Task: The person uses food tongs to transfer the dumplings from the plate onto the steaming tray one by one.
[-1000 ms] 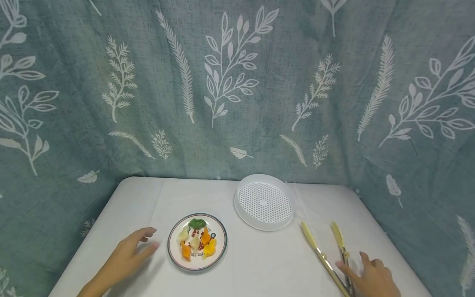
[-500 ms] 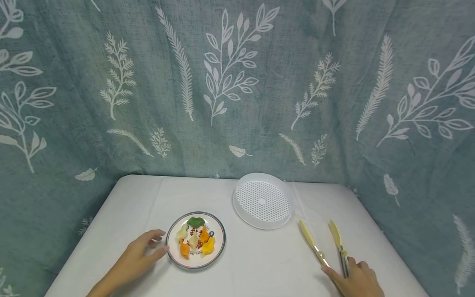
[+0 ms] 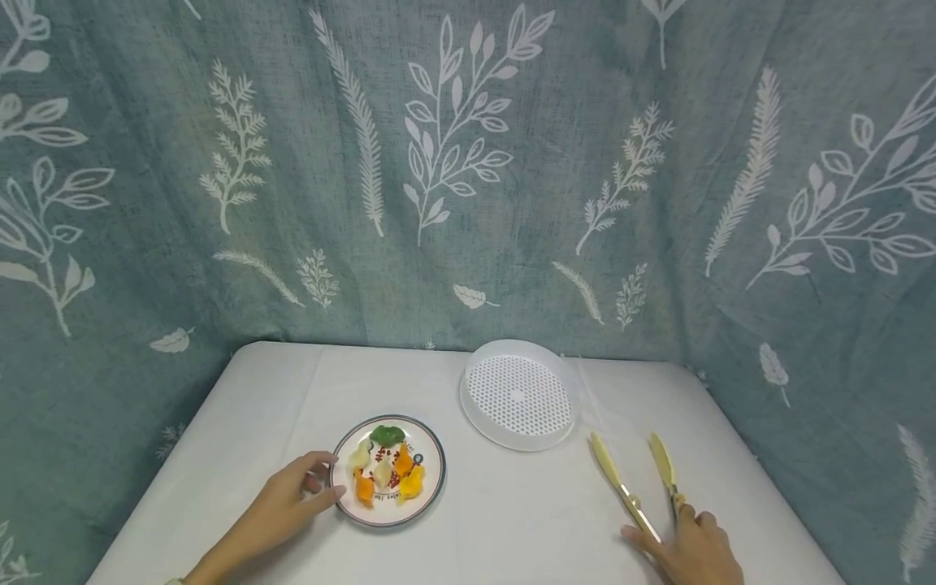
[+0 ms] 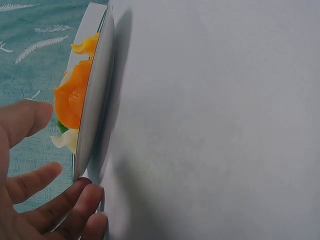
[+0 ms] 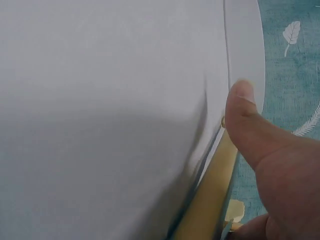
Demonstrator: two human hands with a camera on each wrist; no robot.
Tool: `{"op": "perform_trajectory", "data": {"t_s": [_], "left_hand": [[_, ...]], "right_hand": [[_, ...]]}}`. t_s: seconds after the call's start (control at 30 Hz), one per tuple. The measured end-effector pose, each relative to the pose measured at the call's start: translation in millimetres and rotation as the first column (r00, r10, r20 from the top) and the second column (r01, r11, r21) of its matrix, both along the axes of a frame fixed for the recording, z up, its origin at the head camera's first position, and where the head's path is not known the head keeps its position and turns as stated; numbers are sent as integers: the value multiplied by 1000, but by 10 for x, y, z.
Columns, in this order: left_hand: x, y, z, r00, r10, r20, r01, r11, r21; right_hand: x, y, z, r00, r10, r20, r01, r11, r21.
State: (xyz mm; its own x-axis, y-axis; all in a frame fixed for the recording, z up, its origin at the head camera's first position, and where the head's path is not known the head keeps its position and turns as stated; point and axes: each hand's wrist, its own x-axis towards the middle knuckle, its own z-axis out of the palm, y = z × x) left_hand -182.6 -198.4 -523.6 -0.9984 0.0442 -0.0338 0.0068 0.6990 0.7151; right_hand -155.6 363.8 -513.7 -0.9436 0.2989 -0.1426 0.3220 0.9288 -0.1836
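Plate: round white one with a dark-ringed rim (image 3: pixel 431 479), going with this as the landmark for everything else.
On the plate: a green piece (image 3: pixel 387 436) by the far edge, two pale pieces (image 3: pixel 361 455), two orange pieces (image 3: pixel 364 490) and a yellow piece (image 3: pixel 412 483), kinda dumpling-shaped.
Left hand (image 3: pixel 298 491): right at the plate's left edge, thumb and fingers apart with a gap between them. Honestly can't tell if a fingertip touches the rim.
Right hand (image 3: pixel 695 548): well right of the plate, over the tongs, thumb by one arm, fingers by the other. Can't tell if it's actually gripping.
Tongs (image 3: pixel 621 492): well right of the plate, arms spread, gold tips pointing away from the person.
White tray (image 3: pixel 517 406): full of holes, beyond the plate and to its right.
White tablecloth (image 3: pixel 526 520): under the plate.
Curtain (image 3: pixel 468 268): green-grey with white leaf prints, hanging beyond the plate.
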Motion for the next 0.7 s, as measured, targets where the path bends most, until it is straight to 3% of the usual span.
{"op": "perform_trajectory", "data": {"t_s": [0.27, 0.5, 0.7], "left_hand": [[-35, 44, -21, 1000, -1, 12, 1, 1000, -4], [-36, 31, -37, 999, -35, -35, 34, 999, -29], [-51, 36, -62, 999, -30, -23, 29, 999, -25]], "right_hand": [[-11, -17, -62, 990, -2, -141, -1, 1000, -20], [-64, -12, -91, 993, -42, -107, 40, 999, -23], [-76, 45, -78, 989, -81, -121, 76, 996, -43]]}}
